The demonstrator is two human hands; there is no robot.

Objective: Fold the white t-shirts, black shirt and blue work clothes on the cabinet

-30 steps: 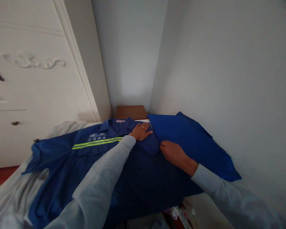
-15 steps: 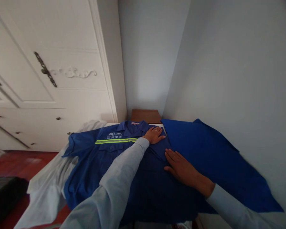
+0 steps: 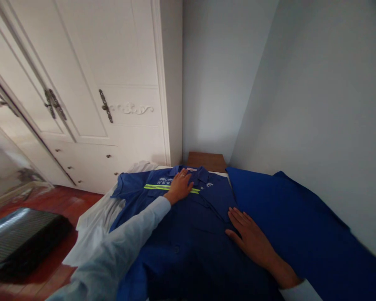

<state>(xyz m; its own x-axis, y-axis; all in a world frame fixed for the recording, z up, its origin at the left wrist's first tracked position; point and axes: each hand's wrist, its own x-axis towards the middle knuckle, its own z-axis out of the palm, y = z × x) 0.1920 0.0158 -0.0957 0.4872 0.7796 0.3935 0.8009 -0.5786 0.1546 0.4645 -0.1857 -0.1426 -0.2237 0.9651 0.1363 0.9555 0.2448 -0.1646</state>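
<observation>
A dark blue work shirt point(image 3: 188, 225) with a yellow-green reflective stripe and white lettering lies spread out, its collar at the far end. My left hand point(image 3: 180, 187) rests flat on its upper front near the collar, fingers stretched out and covering part of the lettering. Lower and to the right, my right hand point(image 3: 249, 238) lies flat along the shirt's right side, fingers extended. Beside that hand a brighter blue cloth point(image 3: 288, 221) spreads toward the wall; whether it joins the shirt I cannot tell.
White cloth point(image 3: 95, 225) hangs at the left under the shirt. A white wardrobe point(image 3: 134, 138) stands behind on the left, with a brown wooden box point(image 3: 207, 160) in the corner. On the red floor sits a black ridged case point(image 3: 25, 242). A grey wall point(image 3: 326, 104) closes off the right.
My left hand has moved left across the shirt to the collar area, uncovering a white emblem on the right chest. The right hand stays flat at the shirt's right side. The view has turned left.
</observation>
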